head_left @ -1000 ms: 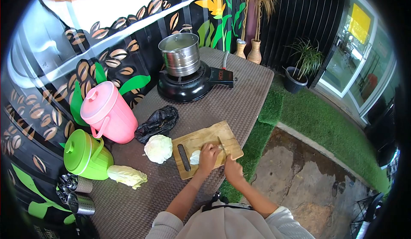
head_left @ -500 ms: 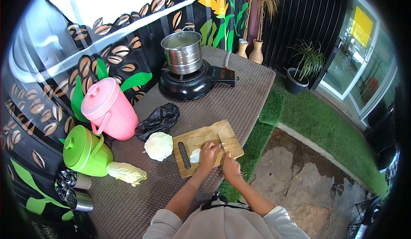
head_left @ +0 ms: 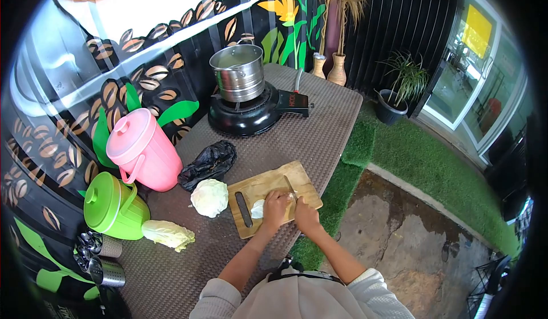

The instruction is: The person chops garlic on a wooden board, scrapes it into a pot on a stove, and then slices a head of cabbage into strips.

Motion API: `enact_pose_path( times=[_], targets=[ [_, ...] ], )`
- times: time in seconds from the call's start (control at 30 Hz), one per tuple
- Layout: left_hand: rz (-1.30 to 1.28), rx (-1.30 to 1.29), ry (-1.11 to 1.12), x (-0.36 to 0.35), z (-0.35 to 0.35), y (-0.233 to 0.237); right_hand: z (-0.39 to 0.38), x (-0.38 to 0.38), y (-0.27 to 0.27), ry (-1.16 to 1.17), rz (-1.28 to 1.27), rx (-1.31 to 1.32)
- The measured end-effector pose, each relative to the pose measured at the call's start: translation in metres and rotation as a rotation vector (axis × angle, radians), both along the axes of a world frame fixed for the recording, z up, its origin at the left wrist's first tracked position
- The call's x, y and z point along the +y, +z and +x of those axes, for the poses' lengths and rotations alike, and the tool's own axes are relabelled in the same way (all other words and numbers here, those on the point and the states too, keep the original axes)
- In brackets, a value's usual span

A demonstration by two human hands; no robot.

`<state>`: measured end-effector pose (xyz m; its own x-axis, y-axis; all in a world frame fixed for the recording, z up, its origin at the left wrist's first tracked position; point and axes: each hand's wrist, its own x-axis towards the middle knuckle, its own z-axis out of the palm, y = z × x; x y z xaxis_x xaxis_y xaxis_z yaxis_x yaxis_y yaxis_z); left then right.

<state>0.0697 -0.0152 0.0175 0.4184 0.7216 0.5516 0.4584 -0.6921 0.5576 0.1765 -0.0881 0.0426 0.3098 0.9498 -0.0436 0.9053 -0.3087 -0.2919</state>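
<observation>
My right hand (head_left: pixel 307 216) is closed round the handle of a knife (head_left: pixel 289 185), its blade pointing away from me over the wooden cutting board (head_left: pixel 311 190). Beside the blade, my left hand (head_left: pixel 276 207) has its fingers bent and pressed on a small pale vegetable piece (head_left: pixel 292 195), mostly hidden under the fingertips. A white chunk (head_left: pixel 257 209) lies on the board left of that hand, near the dark handle slot. Just off the board's left edge sits a round cabbage (head_left: pixel 209 198). A longer leafy cabbage (head_left: pixel 168 235) lies further left.
Behind the board is a crumpled black plastic bag (head_left: pixel 208 163). A metal pot (head_left: pixel 238 74) stands on a black gas stove (head_left: pixel 245 116) at the back. Along the wall are a pink jug (head_left: pixel 145 150), a green jug (head_left: pixel 114 207) and metal utensil holders (head_left: pixel 107 271). The table's edge (head_left: pixel 342 147) runs to my right.
The knife and my right hand have shifted slightly beside the left fingertips, the blade tilting a little more to the left. The whole view has moved slightly. The other things stay in place.
</observation>
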Motion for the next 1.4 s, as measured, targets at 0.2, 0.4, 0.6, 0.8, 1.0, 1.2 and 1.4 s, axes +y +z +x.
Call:
enact_pose_path(
  times=[0.2, 0.4, 0.6, 0.8, 1.0, 1.2, 1.4],
  targets=[
    [0.005, -0.029, -0.006, 0.0, -0.002, 0.007, -0.003, -0.008, 0.011, 0.024, -0.109, 0.057],
    [-0.033, -0.056, -0.005, 0.0, -0.003, 0.001, -0.003, 0.0, -0.003, -0.05, -0.043, 0.124],
    [0.017, -0.012, -0.016, -0.001, -0.003, 0.001, -0.011, -0.012, 0.003, 0.0, -0.034, 0.031],
    [-0.014, 0.035, -0.038, -0.001, -0.005, -0.003, 0.001, -0.002, -0.001, 0.016, -0.019, 0.02],
    [0.001, -0.025, -0.012, 0.002, -0.005, -0.006, -0.011, -0.011, 0.006, 0.013, -0.034, -0.01],
    [0.013, -0.016, -0.006, 0.0, -0.006, 0.0, -0.002, 0.003, -0.01, 0.031, 0.097, -0.094],
    [0.124, -0.004, 0.003, 0.003, -0.005, -0.001, -0.011, -0.012, 0.018, 0.05, -0.073, -0.007]
  ],
)
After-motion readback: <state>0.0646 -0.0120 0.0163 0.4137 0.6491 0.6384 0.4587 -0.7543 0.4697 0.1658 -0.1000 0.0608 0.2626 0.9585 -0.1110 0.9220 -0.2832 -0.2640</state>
